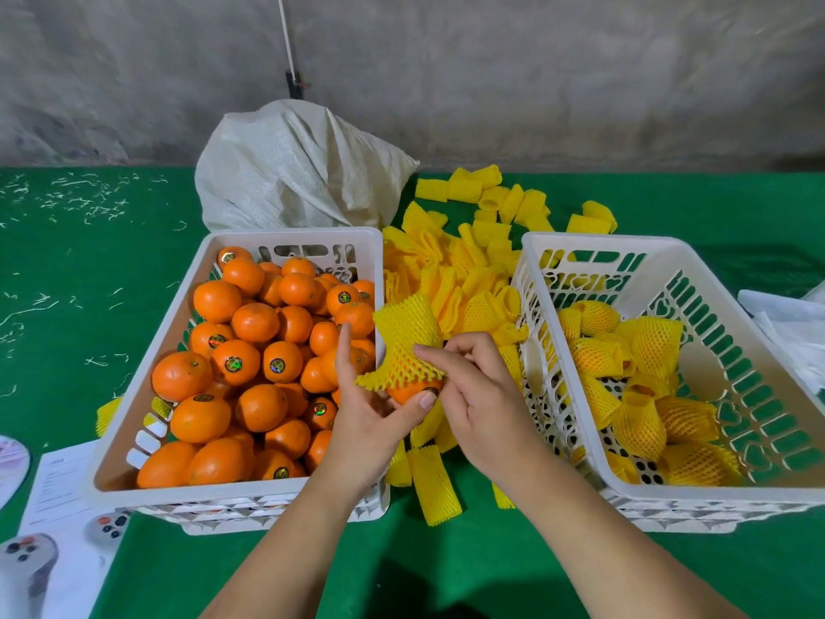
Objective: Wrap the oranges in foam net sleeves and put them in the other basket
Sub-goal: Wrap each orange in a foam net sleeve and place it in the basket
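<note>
— What sits at left on the green desk point(446, 569)?
— A white basket point(147, 373) heaped with bare oranges point(250, 350).

— And at centre?
— The left hand point(370, 422) cups an orange point(408, 390), fingers curled beneath it; the right hand point(482, 395) pinches a yellow foam net sleeve point(404, 346) half over the fruit, above loose sleeves point(468, 279).

— At right?
— A second basket point(669, 489) holds wrapped oranges point(643, 377).

Orange fruit point(250, 368), yellow net-patterned foam sleeves point(464, 279), white slotted baskets point(669, 247), green tablecloth point(80, 270).
</note>
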`<act>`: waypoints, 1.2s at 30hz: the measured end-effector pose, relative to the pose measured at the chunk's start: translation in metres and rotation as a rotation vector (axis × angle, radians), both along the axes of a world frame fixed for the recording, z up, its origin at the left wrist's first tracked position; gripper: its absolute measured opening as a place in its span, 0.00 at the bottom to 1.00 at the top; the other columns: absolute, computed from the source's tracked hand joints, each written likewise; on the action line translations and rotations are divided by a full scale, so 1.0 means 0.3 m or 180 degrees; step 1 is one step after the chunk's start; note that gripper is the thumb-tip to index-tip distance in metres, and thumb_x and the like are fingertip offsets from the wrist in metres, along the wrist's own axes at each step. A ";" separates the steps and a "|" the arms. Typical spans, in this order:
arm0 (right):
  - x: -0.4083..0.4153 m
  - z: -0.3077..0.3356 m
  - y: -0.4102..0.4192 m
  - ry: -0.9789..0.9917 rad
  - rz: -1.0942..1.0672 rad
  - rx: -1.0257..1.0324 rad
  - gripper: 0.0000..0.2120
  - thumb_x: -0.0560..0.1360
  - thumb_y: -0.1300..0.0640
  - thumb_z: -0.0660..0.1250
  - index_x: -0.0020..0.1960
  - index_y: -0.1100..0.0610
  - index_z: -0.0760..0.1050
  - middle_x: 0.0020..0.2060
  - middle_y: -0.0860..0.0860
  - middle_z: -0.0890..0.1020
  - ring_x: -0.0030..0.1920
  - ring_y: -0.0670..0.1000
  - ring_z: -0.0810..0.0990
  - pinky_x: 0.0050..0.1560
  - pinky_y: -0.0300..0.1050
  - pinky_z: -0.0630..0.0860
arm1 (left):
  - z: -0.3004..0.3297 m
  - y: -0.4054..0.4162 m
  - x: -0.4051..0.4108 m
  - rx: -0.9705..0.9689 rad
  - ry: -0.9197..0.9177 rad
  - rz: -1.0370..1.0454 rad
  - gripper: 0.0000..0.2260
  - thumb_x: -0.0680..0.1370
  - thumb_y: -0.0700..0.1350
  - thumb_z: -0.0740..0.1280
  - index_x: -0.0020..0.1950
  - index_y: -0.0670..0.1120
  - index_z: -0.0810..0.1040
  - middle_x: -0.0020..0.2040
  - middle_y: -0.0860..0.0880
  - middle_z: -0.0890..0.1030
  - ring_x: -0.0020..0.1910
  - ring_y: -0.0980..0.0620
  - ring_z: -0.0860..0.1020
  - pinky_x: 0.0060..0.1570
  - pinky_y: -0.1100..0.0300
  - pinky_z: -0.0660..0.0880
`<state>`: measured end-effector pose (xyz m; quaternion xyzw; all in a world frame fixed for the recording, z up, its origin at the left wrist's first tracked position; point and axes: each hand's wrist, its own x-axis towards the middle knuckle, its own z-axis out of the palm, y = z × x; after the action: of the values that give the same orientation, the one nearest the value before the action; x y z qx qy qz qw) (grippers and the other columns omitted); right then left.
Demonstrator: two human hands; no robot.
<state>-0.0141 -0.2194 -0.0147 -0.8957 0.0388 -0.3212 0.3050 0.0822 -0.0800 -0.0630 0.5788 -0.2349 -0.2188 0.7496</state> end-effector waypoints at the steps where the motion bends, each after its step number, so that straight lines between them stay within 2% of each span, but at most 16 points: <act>1: -0.001 0.001 -0.006 -0.0001 -0.0003 -0.0069 0.21 0.80 0.62 0.57 0.69 0.57 0.79 0.55 0.53 0.72 0.52 0.51 0.74 0.52 0.38 0.71 | -0.006 0.004 0.003 0.0015 -0.0019 -0.0051 0.48 0.75 0.44 0.81 0.82 0.65 0.53 0.65 0.49 0.82 0.61 0.42 0.78 0.59 0.34 0.76; 5: -0.007 -0.017 -0.010 -0.0031 0.0069 -0.0113 0.20 0.80 0.62 0.59 0.70 0.55 0.78 0.56 0.54 0.72 0.54 0.54 0.75 0.52 0.41 0.74 | 0.014 -0.001 -0.011 0.0083 0.0084 -0.0043 0.34 0.72 0.49 0.83 0.75 0.52 0.72 0.55 0.34 0.81 0.50 0.37 0.80 0.53 0.22 0.74; 7: -0.008 -0.033 -0.012 -0.0046 0.0058 0.0132 0.23 0.80 0.64 0.61 0.73 0.51 0.75 0.60 0.52 0.71 0.59 0.50 0.75 0.54 0.38 0.74 | 0.021 0.002 -0.016 -0.0108 0.0198 -0.0041 0.33 0.72 0.48 0.83 0.72 0.49 0.73 0.58 0.35 0.82 0.55 0.35 0.81 0.57 0.24 0.75; 9: -0.009 -0.044 -0.007 -0.0055 -0.0011 0.0348 0.23 0.81 0.64 0.61 0.74 0.51 0.74 0.60 0.50 0.73 0.59 0.47 0.76 0.56 0.38 0.76 | 0.024 0.009 -0.016 -0.0170 0.0235 -0.0095 0.31 0.73 0.46 0.82 0.72 0.49 0.72 0.62 0.37 0.82 0.60 0.36 0.82 0.60 0.34 0.79; 12: -0.008 -0.047 0.000 -0.0309 -0.0233 0.0328 0.17 0.81 0.61 0.61 0.67 0.57 0.79 0.56 0.50 0.75 0.54 0.48 0.78 0.51 0.42 0.77 | 0.032 0.007 -0.018 -0.0079 0.0172 -0.0091 0.32 0.73 0.46 0.82 0.72 0.50 0.71 0.62 0.41 0.82 0.60 0.40 0.82 0.57 0.48 0.82; 15: -0.006 -0.047 0.000 -0.0495 -0.0341 -0.0059 0.12 0.78 0.63 0.63 0.57 0.62 0.83 0.50 0.55 0.78 0.50 0.54 0.80 0.50 0.45 0.78 | 0.032 -0.010 -0.015 -0.0167 0.0163 0.0301 0.30 0.70 0.41 0.82 0.68 0.52 0.73 0.59 0.40 0.81 0.57 0.37 0.82 0.54 0.40 0.81; 19: -0.012 -0.050 0.040 -0.0344 -0.0231 -0.0387 0.10 0.76 0.64 0.65 0.54 0.63 0.83 0.49 0.56 0.80 0.50 0.58 0.80 0.51 0.49 0.78 | 0.039 -0.036 -0.015 -0.0420 0.0464 0.0790 0.29 0.66 0.40 0.80 0.64 0.55 0.75 0.55 0.40 0.82 0.53 0.39 0.80 0.53 0.38 0.76; 21: -0.013 -0.048 0.063 -0.0088 -0.0099 -0.0045 0.09 0.76 0.61 0.66 0.53 0.61 0.81 0.51 0.55 0.79 0.54 0.56 0.79 0.55 0.50 0.77 | 0.041 -0.043 -0.020 -0.0400 0.0468 0.0876 0.28 0.67 0.41 0.80 0.64 0.56 0.76 0.56 0.41 0.83 0.54 0.41 0.81 0.55 0.39 0.77; 23: -0.008 -0.029 0.080 0.0207 0.0027 0.0976 0.09 0.76 0.53 0.66 0.50 0.56 0.80 0.53 0.51 0.75 0.58 0.49 0.77 0.60 0.42 0.73 | 0.046 -0.046 -0.022 -0.0451 0.0593 0.0926 0.27 0.69 0.41 0.80 0.64 0.56 0.77 0.57 0.42 0.83 0.55 0.40 0.82 0.56 0.38 0.77; 25: 0.002 -0.005 0.087 0.0366 0.0092 0.2146 0.13 0.76 0.44 0.65 0.45 0.53 0.78 0.48 0.47 0.75 0.51 0.43 0.76 0.52 0.37 0.71 | 0.056 -0.050 -0.029 -0.0398 0.0597 0.0904 0.24 0.71 0.43 0.80 0.64 0.55 0.78 0.59 0.41 0.84 0.58 0.36 0.82 0.58 0.36 0.79; 26: 0.007 0.002 0.086 0.0352 0.0060 0.2431 0.16 0.75 0.40 0.65 0.46 0.53 0.76 0.43 0.45 0.75 0.44 0.42 0.75 0.47 0.38 0.71 | 0.061 -0.051 -0.037 -0.0292 0.0499 0.0883 0.22 0.72 0.46 0.80 0.64 0.54 0.78 0.58 0.41 0.84 0.58 0.36 0.83 0.57 0.37 0.80; 28: 0.017 0.003 0.081 0.0285 0.0087 0.2697 0.21 0.74 0.38 0.69 0.54 0.53 0.72 0.41 0.45 0.78 0.42 0.44 0.77 0.43 0.41 0.73 | 0.068 -0.053 -0.055 -0.0108 0.0289 0.0877 0.19 0.75 0.51 0.77 0.64 0.53 0.79 0.55 0.45 0.85 0.53 0.44 0.85 0.49 0.46 0.83; 29: 0.023 0.002 0.077 0.0261 0.0217 0.2903 0.25 0.73 0.38 0.72 0.61 0.51 0.69 0.48 0.47 0.82 0.48 0.45 0.81 0.48 0.41 0.77 | 0.069 -0.055 -0.064 -0.0077 0.0202 0.0872 0.17 0.77 0.52 0.74 0.65 0.52 0.79 0.54 0.47 0.85 0.51 0.49 0.84 0.47 0.53 0.82; 31: 0.029 -0.002 0.066 0.0383 0.0498 0.3149 0.34 0.73 0.38 0.74 0.74 0.45 0.64 0.64 0.45 0.81 0.64 0.45 0.80 0.61 0.44 0.79 | 0.080 -0.059 -0.083 -0.0054 -0.0104 0.0769 0.14 0.83 0.49 0.66 0.68 0.53 0.79 0.58 0.53 0.85 0.57 0.57 0.82 0.52 0.62 0.79; 34: 0.027 -0.004 0.066 0.0648 0.0443 0.2875 0.34 0.74 0.31 0.69 0.75 0.43 0.68 0.69 0.45 0.77 0.69 0.47 0.77 0.69 0.55 0.76 | 0.094 -0.069 -0.092 0.0094 -0.0517 0.0802 0.19 0.87 0.38 0.57 0.69 0.57 0.79 0.65 0.60 0.82 0.66 0.61 0.78 0.60 0.71 0.73; 36: 0.021 -0.008 0.078 0.0692 0.0244 0.3024 0.35 0.71 0.25 0.66 0.72 0.41 0.72 0.67 0.46 0.79 0.67 0.49 0.78 0.68 0.61 0.76 | 0.086 -0.076 -0.084 0.0064 -0.0337 0.0881 0.18 0.88 0.37 0.56 0.73 0.51 0.77 0.67 0.56 0.81 0.68 0.57 0.77 0.64 0.65 0.75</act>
<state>-0.0079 -0.1961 -0.0172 -0.6866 0.1797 -0.1611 0.6858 0.0569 -0.1027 -0.0372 0.6239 -0.1899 -0.0849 0.7533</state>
